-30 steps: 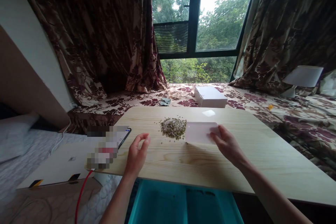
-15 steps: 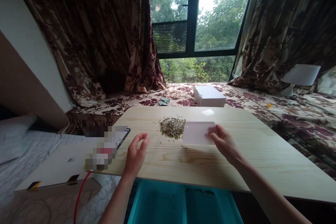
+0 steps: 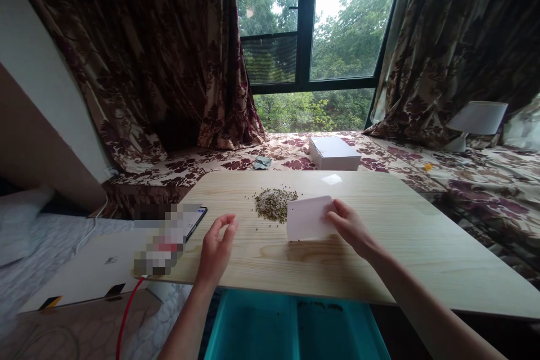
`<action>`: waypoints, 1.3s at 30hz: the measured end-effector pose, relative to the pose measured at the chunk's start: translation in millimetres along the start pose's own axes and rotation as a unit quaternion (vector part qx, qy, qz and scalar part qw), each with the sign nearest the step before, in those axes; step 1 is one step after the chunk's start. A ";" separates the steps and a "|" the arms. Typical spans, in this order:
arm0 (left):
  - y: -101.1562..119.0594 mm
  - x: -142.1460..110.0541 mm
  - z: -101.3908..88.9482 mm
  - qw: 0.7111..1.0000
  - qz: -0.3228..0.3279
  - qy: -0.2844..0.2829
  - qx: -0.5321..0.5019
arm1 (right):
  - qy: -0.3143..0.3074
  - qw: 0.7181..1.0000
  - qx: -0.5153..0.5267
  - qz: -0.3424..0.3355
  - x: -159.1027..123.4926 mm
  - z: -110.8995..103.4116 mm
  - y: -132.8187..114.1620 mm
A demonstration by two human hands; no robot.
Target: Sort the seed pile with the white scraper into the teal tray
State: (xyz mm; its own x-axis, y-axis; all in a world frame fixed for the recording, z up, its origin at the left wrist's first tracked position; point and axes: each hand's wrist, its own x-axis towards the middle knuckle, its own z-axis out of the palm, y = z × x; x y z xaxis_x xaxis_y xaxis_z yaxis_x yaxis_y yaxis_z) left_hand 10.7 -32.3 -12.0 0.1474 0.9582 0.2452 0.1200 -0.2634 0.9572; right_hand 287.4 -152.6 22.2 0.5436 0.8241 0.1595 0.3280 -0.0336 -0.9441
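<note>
My right hand (image 3: 346,225) pinches the right edge of a thin white card (image 3: 310,218) with a small hole near its upper left corner. The card is tilted, its left edge at the right side of a pile of small green beans mixed with white grains (image 3: 274,202). Part of the pile's right side is hidden behind it. Left of the pile, my left hand (image 3: 218,244) hovers over the wooden table (image 3: 261,261); its fingers are loosely curled, thumb apart, with nothing held. A few beans lie scattered around the pile.
Below the table's near edge is a teal two-part bin (image 3: 257,326), with dark bits in its right compartment. A phone (image 3: 196,222), partly blurred out, lies at the left edge by a red cable (image 3: 126,315). A white box (image 3: 335,153) stands beyond the table.
My right hand has drawn the white card left and slightly nearer to me, tilting it more. My left hand has hardly moved. The whole view has shifted a little.
</note>
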 end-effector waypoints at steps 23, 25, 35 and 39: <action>0.4 -0.7 0.3 1.000 0.004 0.000 -0.004 | -0.053 0.998 0.021 0.003 -22.5 3.6 -21.3; -0.2 -0.6 0.3 1.000 0.005 0.000 -0.007 | -0.060 0.998 0.016 -0.001 -21.3 11.5 -21.7; -3.6 0.8 0.0 1.000 0.001 0.006 -0.013 | -0.106 0.994 0.000 0.035 -28.3 12.3 -25.5; -1.5 -0.2 -0.2 1.000 -0.005 0.001 -0.009 | -0.135 0.989 -0.008 0.053 -35.5 -4.6 -25.0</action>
State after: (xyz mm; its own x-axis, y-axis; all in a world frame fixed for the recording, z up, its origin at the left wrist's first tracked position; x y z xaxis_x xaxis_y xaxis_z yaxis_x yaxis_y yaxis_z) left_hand 10.3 -32.1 -13.4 0.1441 0.9612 0.2352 0.1031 -0.2510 0.9625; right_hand 263.4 -183.7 41.4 0.3506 0.9362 -0.0244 0.2941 -0.1348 -0.9462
